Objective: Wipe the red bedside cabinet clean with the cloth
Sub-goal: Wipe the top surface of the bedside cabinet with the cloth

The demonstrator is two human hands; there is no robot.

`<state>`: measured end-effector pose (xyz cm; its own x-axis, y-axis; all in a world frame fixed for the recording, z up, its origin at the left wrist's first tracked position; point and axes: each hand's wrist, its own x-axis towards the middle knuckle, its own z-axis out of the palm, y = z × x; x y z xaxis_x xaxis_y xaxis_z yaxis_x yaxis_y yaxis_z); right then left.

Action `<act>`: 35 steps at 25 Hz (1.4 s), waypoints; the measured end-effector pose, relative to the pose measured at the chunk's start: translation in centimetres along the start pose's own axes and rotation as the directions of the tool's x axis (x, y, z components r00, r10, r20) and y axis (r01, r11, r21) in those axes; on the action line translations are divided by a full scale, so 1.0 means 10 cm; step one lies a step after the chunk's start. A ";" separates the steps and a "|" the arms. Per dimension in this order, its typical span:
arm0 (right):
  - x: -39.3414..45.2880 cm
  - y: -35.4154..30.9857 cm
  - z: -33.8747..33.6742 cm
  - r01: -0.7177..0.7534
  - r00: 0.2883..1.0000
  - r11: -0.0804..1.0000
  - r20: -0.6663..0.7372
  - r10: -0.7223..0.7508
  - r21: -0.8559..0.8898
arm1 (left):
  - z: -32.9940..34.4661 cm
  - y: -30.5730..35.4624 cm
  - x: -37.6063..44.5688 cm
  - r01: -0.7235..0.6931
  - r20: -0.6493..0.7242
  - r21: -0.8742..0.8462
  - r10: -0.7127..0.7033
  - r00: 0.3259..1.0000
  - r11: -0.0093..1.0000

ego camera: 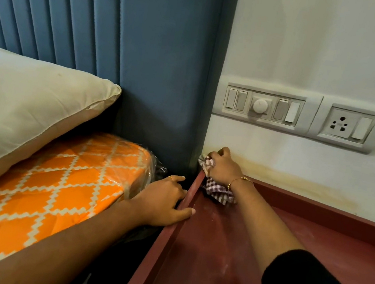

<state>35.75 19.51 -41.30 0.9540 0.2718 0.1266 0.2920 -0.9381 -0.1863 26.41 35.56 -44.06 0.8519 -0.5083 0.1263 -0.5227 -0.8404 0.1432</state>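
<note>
The red bedside cabinet (210, 256) fills the lower right; its top has a raised rim and pale dusty streaks. My right hand (222, 168) is closed on a brown-and-white checked cloth (219, 192), pressing it into the far left corner of the cabinet top, where the rim meets the wall and the headboard. My left hand (163, 200) rests on the cabinet's left rim, thumb laid over the edge and fingers spread on the outer side, holding nothing.
A blue padded headboard (145, 61) stands behind the bed. A cream pillow (26, 111) lies on an orange patterned mattress (51, 189) wrapped in plastic. A switch and socket panel (303, 114) sits on the stained white wall above the cabinet.
</note>
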 end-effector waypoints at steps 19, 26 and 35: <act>-0.39 -0.18 0.13 0.181 0.968 0.980 -0.191 -0.163 0.078 | 0.05 -0.03 0.02 0.013 -0.057 0.074 -0.009 0.998 0.997; -0.36 -0.28 0.12 0.088 0.976 0.995 -0.202 -0.078 0.039 | 0.04 0.00 -0.01 0.055 -0.065 0.081 -0.049 0.997 0.995; -0.47 -0.34 0.14 0.026 0.987 0.995 -0.162 -0.011 0.092 | -0.01 0.08 -0.09 0.119 -0.105 0.197 -0.099 0.989 0.973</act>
<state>30.41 21.73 -42.60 0.9272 0.2435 0.2845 0.3216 -0.9070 -0.2720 25.18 35.36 -43.94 0.8913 -0.3997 0.2142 -0.4011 -0.9152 -0.0387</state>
